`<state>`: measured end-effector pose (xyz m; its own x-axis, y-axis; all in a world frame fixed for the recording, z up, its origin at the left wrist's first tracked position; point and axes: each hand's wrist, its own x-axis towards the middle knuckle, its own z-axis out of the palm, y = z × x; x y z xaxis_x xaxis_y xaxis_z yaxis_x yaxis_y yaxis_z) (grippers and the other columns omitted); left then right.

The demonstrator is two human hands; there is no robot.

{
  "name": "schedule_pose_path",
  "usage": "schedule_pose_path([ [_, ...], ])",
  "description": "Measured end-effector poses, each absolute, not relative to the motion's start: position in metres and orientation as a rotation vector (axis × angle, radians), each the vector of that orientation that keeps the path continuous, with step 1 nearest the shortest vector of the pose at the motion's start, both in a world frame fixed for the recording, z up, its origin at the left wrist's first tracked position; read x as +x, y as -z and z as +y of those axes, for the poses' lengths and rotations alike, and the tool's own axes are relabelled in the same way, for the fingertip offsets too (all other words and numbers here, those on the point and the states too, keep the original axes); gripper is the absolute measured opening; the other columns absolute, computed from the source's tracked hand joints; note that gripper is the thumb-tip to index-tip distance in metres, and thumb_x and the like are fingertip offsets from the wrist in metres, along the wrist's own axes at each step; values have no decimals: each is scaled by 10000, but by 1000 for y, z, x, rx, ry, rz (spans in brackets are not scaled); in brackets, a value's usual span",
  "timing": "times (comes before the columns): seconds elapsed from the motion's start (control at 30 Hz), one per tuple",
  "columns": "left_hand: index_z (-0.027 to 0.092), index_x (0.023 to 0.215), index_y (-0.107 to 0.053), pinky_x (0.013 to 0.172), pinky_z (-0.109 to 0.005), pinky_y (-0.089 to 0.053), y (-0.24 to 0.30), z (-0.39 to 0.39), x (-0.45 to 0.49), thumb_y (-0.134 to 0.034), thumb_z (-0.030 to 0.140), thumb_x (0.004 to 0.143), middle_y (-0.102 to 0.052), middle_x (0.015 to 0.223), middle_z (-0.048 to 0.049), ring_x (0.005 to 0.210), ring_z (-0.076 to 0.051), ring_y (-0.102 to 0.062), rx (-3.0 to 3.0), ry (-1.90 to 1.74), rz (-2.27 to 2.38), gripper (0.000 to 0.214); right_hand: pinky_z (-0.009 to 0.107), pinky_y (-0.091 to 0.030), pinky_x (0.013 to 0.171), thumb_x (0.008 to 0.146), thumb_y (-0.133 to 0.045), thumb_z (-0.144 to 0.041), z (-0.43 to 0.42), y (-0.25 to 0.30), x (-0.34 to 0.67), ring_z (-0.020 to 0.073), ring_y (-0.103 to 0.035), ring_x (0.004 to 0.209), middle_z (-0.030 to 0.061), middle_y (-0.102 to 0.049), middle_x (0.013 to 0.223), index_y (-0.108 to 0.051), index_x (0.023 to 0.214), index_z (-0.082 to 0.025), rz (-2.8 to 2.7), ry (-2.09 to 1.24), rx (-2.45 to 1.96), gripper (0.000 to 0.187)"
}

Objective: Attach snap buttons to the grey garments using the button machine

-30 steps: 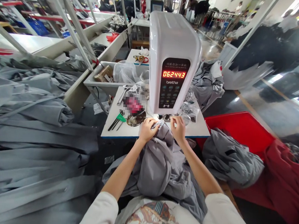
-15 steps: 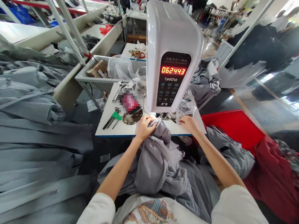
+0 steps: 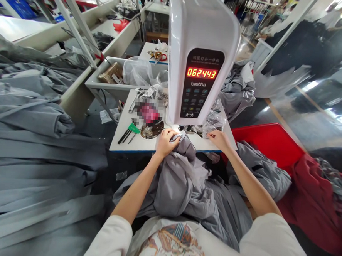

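Observation:
A grey garment [image 3: 176, 182] hangs from the table edge over my lap. My left hand [image 3: 167, 142] is closed on its upper edge, just in front of the lower end of a white button machine [image 3: 201, 85] with a lit red number display. My right hand [image 3: 219, 140] is at the table's right side by a clear plastic bag [image 3: 214, 121]. Its fingers are pinched together, and whatever they hold is too small to make out. Small dark parts lie under the machine head, partly hidden by it.
On the white table [image 3: 120, 142] lie tools with a green piece [image 3: 134, 128] and a blurred pink item [image 3: 148, 113]. Grey garments [image 3: 42, 151] are heaped at the left. A red bin [image 3: 268, 143] and dark red cloth [image 3: 313, 206] are at the right. A white trough [image 3: 104, 84] stands behind.
The view has tilted down slightly, so the machine looks larger. My right hand's fingers have drawn together beside the plastic bag. My left hand keeps its hold on the garment.

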<state>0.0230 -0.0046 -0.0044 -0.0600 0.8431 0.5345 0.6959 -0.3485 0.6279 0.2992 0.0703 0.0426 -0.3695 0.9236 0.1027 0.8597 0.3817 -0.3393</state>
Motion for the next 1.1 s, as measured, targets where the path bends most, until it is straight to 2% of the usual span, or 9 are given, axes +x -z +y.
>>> schedule_pose_path([
  [0.17, 222, 955, -652, 949, -352, -435, 4, -5, 23, -642, 275, 818, -590, 1023, -62, 1019, -208, -542, 2031, -1357, 1699, 148, 266, -434, 685, 830, -568, -220, 73, -39, 302, 173, -602, 737, 46, -679, 810, -734, 861, -183, -2330, -303, -1564, 173],
  [0.4, 226, 953, -651, 961, -356, -433, 2, -6, 23, -642, 271, 816, -588, 1034, -63, 1032, -210, -544, 2025, -1344, 1704, 144, 295, -452, 783, 821, -586, -148, 73, -35, 304, 205, -609, 868, 69, -684, 917, -750, 870, -196, -2528, -231, -1418, 178],
  [0.57, 223, 954, -649, 962, -359, -429, 3, -6, 23, -645, 273, 814, -589, 1035, -62, 1029, -209, -543, 2018, -1339, 1710, 148, 278, -438, 728, 839, -556, -161, 69, -39, 300, 200, -610, 833, 71, -683, 884, -736, 851, -176, -2504, -158, -1463, 181],
  [0.87, 222, 966, -650, 963, -359, -432, 1, -7, 24, -634, 271, 820, -586, 1040, -65, 1032, -212, -539, 2011, -1342, 1703, 154, 258, -429, 665, 766, -588, -164, 74, -34, 304, 156, -583, 675, 38, -661, 751, -703, 785, -158, -2349, -346, -1474, 117],
  [1.1, 225, 964, -652, 964, -356, -432, 0, -7, 23, -633, 277, 823, -587, 1044, -67, 1039, -213, -541, 2009, -1338, 1702, 151, 266, -440, 656, 786, -575, -224, 75, -31, 304, 159, -592, 671, 50, -678, 770, -706, 780, -162, -2274, -411, -1478, 145],
])
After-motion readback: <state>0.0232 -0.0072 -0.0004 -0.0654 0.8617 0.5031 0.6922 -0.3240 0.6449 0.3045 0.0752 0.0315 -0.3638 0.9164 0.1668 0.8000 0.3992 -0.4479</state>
